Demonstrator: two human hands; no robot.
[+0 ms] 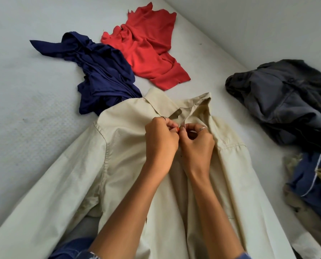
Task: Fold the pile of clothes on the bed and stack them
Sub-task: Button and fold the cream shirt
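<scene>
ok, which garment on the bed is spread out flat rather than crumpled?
The beige shirt, collar up, under both hands. The red top, navy garment and grey one lie bunched.

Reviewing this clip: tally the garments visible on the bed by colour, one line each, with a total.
Beige collared button shirt, held at the placket by left hand and right hand: 1
Crumpled navy blue garment: 1
Crumpled red garment: 1
Dark grey garment: 1
Blue and olive pieces in the right-edge heap: count unclear
Total clearly separate: 4
</scene>
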